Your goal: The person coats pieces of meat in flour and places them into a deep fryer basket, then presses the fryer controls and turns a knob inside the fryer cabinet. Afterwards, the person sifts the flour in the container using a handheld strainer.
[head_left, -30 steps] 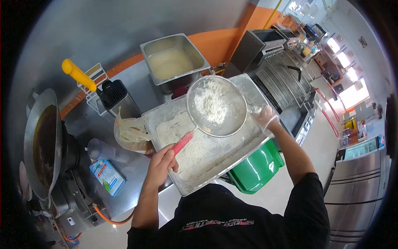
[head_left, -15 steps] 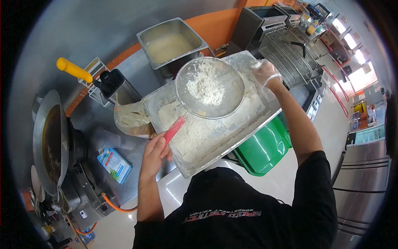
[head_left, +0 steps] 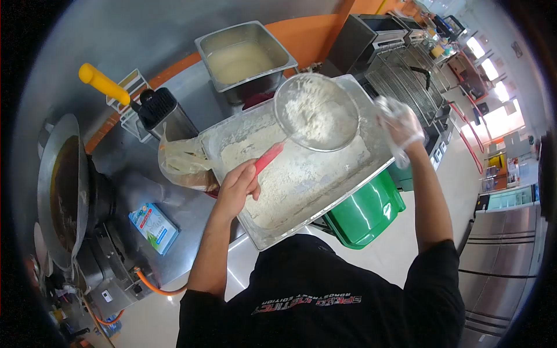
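A round mesh sieve (head_left: 317,112) with white flour in it hangs over a metal tray (head_left: 272,232). My left hand (head_left: 237,187) is wrapped round its red handle (head_left: 269,157). My right hand (head_left: 400,124), in a clear plastic glove, is just right of the sieve rim, above the tray's right end. It is blurred by motion, so its fingers cannot be made out. Loose flour (head_left: 290,182) covers much of the tray floor.
A deep steel pan (head_left: 281,65) of pale liquid stands behind the tray. At left are a plastic bag (head_left: 177,159), a blue-and-white packet (head_left: 154,228), a yellow-handled tool (head_left: 104,84) and a wok (head_left: 81,197). Wire baskets (head_left: 400,81) sit at right, a green bin (head_left: 365,211) below.
The sieve in my left hand has shifted right over the tray. My right hand has moved right and slightly down, away from the tray's far corner. Flour in the sieve looks more spread and blurred.
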Available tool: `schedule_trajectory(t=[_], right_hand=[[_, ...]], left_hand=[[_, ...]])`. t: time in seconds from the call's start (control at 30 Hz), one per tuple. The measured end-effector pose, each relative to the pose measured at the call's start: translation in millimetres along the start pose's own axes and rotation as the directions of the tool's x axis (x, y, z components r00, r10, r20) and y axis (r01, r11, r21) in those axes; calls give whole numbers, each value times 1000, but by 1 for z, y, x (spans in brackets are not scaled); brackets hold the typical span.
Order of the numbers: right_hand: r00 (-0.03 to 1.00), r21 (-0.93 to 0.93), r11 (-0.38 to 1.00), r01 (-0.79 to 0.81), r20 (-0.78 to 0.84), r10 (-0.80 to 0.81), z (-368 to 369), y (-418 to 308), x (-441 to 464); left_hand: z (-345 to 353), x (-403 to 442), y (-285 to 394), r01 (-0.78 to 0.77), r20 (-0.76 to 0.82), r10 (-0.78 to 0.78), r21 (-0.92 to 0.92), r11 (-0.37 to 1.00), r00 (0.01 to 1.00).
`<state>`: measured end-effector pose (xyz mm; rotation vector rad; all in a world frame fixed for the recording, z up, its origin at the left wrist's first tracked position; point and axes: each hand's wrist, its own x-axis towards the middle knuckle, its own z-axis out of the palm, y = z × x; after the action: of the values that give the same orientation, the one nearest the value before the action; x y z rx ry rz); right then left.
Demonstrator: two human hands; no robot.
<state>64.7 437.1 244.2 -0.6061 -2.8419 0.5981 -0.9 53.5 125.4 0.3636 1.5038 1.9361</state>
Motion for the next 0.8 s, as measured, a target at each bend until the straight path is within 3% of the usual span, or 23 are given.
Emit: schedule_trajectory(t=[0.07, 0.1, 0.17, 0.2, 0.23, 0.3, 0.37, 0.4, 0.43, 0.47, 0.53, 0.63, 0.7, 0.73, 0.77, 0.8], right_hand=[[972, 59, 972, -227, 76, 222, 1, 21, -22], [972, 51, 974, -220, 90, 215, 10, 16, -30], [948, -138, 987, -87, 293, 125, 31, 8, -42], [958, -32, 988, 154, 249, -141, 74, 39, -34], [903, 62, 920, 388, 173, -393, 112, 67, -26], [813, -336, 811, 478, 519, -264, 126, 0, -18], [708, -240, 832, 500, 667, -233, 165, -20, 3], [690, -208, 702, 681, 505, -519, 218, 9, 16], [573, -227, 526, 819, 311, -758, 264, 34, 29], [575, -232, 526, 818, 300, -761, 271, 27, 33], [728, -174, 710, 682, 253, -637, 296, -7, 29], [790, -253, 753, 608, 287, -542, 316, -54, 11], [759, -128, 757, 641, 254, -600, 341, -55, 2], [672, 212, 761, 614, 366, -644, 357, -55, 0], [555, 521, 701, 487, 435, -709, 369, -60, 0], [510, 668, 639, 381, 425, -748, 359, -76, -11]], left_hand=[[-2, 9, 3, -48, 70, 49, -9, 999, 996], [-4, 13, 1, -43, 56, 44, -18, 999, 997], [-4, 20, -5, -88, 57, 93, -78, 993, 994], [-6, 24, -11, -95, 64, 104, -122, 988, 993], [-5, 25, -10, -88, 65, 97, -121, 989, 993], [-4, 28, -6, -119, 76, 129, -122, 985, 989], [-4, 29, -5, -123, 60, 130, -110, 986, 990], [-4, 30, -4, -129, 40, 134, -104, 986, 990], [-3, 31, -5, -139, 46, 144, -95, 986, 989], [-4, 31, -8, -128, 12, 130, -107, 986, 991], [-7, 33, -12, -114, -29, 112, -105, 988, 993], [-7, 35, -11, -116, -12, 115, -95, 989, 993], [-7, 33, -10, -105, -23, 104, -86, 991, 994], [-7, 34, -9, -116, -16, 115, -91, 989, 993], [-8, 34, -9, -132, -12, 132, -96, 987, 991], [-8, 33, -9, -136, -19, 134, -95, 986, 991]])
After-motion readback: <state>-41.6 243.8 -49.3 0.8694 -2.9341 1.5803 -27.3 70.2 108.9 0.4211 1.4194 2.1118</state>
